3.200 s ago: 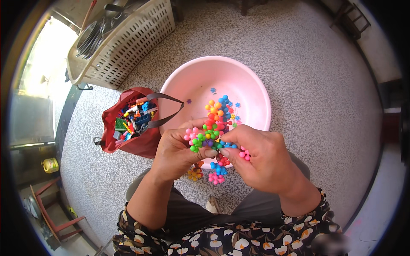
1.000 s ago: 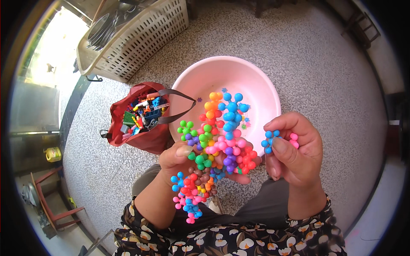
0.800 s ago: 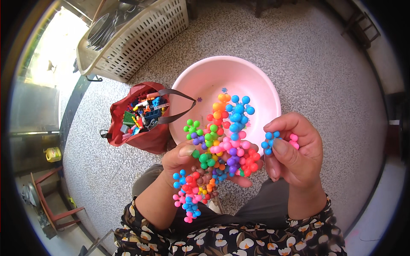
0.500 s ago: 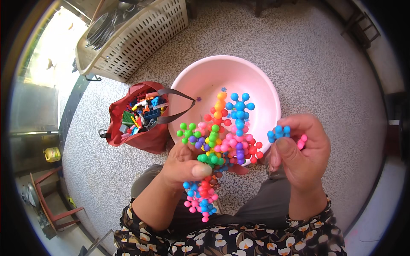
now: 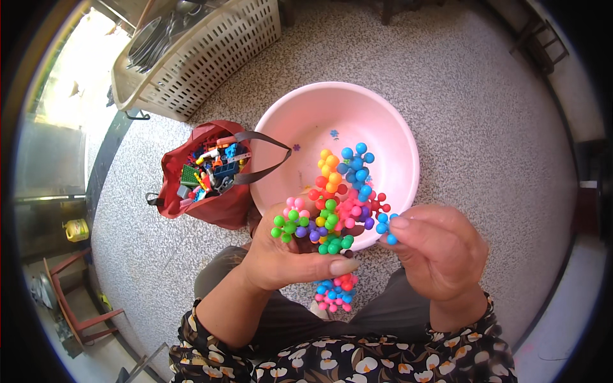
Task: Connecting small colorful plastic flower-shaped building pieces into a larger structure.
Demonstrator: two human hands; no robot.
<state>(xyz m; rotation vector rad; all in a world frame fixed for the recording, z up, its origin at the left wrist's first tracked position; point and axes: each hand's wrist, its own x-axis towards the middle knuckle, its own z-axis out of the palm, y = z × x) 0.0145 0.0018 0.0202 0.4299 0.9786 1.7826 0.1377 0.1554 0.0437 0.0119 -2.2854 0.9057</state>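
Note:
My left hand [image 5: 281,255] is closed round a cluster of joined ball-tipped plastic connector pieces [image 5: 348,205]. Green, pink, orange, red, purple and blue knobs stick out above my thumb, and blue and pink ones hang below it. Between the thumb and fingers of my right hand [image 5: 440,252] is a loose blue connector piece [image 5: 383,228], held close to the right side of the cluster. Whether the two touch I cannot tell. My fingers hide part of the blue piece. Behind the cluster lies a pink basin [image 5: 287,121] on the floor.
Left of the basin stands a red bag [image 5: 223,214] full of mixed toy bricks, its dark handle reaching over the basin rim. A slatted plastic basket [image 5: 211,64] with metal ware is at the upper left. A reddish stool [image 5: 70,313] and yellow bottle [image 5: 76,230] are farther left.
My right hand has moved left and down, bringing the blue piece near the cluster. My left hand has turned the cluster and shifted it slightly right.

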